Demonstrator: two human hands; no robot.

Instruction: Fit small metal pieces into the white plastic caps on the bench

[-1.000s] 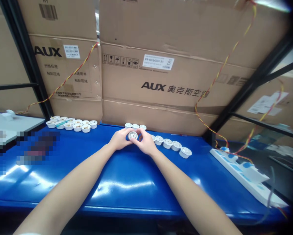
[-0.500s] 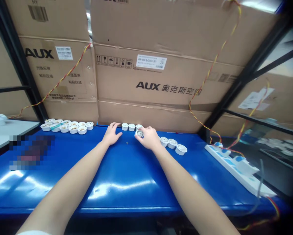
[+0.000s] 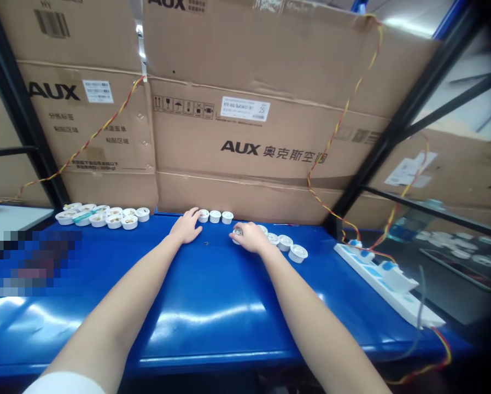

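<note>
My left hand (image 3: 185, 226) rests low over the blue table with its fingers apart, the fingertips at the leftmost of three small white cups (image 3: 215, 216) lined up at the back edge. Whether they touch that cup I cannot tell. My right hand (image 3: 249, 237) is closed around another small white cup (image 3: 238, 233), which its fingers partly cover. Just right of this hand runs a slanting row of similar white cups (image 3: 298, 253). A tiny dark piece (image 3: 206, 243) lies on the table between my hands.
Several white cups with small brownish contents (image 3: 114, 221) stand grouped at the back left, a teal tool (image 3: 85, 215) across them. A white power strip (image 3: 387, 284) lies at the right. Cardboard (image 3: 237, 148) walls the back, with twisted red-yellow wires (image 3: 335, 131) hanging before it.
My right hand has moved slightly right with its cup, away from the three back cups and towards the slanting row. My left fingertips are nearer the leftmost back cup. The view has shifted slightly.
</note>
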